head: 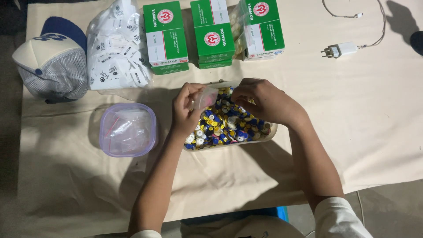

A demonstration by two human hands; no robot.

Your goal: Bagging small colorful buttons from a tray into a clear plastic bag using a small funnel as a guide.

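Note:
My left hand [186, 110] holds a small clear plastic bag [206, 97] over a clear tray [264, 137] heaped with small round buttons [224, 125] in blue, yellow and white. My right hand [264, 100] hovers over the same tray with its fingers pinched at the mouth of the bag. What the fingertips pinch is hidden. Both forearms reach in from the bottom of the view.
A round clear tub with a purple rim [128, 130] holding small clear bags sits left of the tray. Behind stand three green and white boxes [213, 33], a bag of white packets [116, 46], a cap [55, 59] and a white charger with cable [341, 49].

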